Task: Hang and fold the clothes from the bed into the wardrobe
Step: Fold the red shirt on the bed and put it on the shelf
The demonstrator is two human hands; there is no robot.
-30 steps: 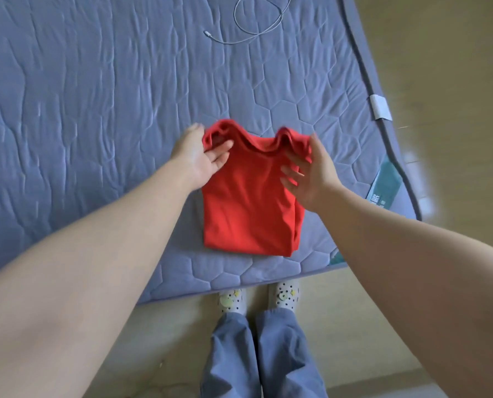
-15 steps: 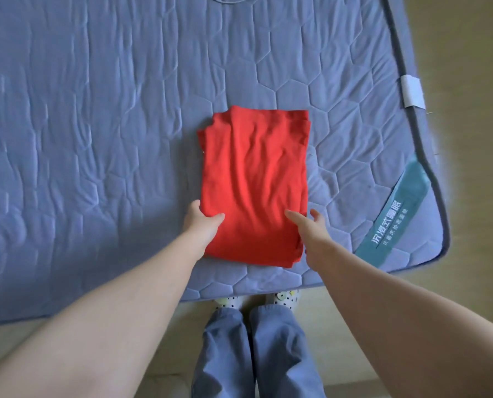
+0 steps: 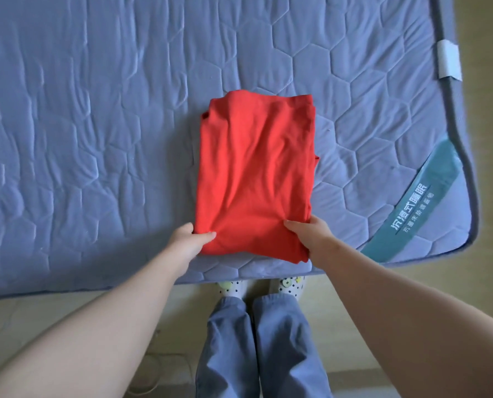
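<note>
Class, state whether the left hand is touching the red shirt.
Touching. In the head view the left hand pinches the red shirt at its near left corner, thumb lying on the fabric with no gap.

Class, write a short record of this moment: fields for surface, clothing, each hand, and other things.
surface: blue quilted bed cover
clothing: red garment, folded into a rectangle, flat near the cover's near edge
left: left hand pinches the near left corner, thumb on top
right: right hand pinches the near right corner, thumb on top
other things: teal label at the cover's corner; white tab on its edge
</note>
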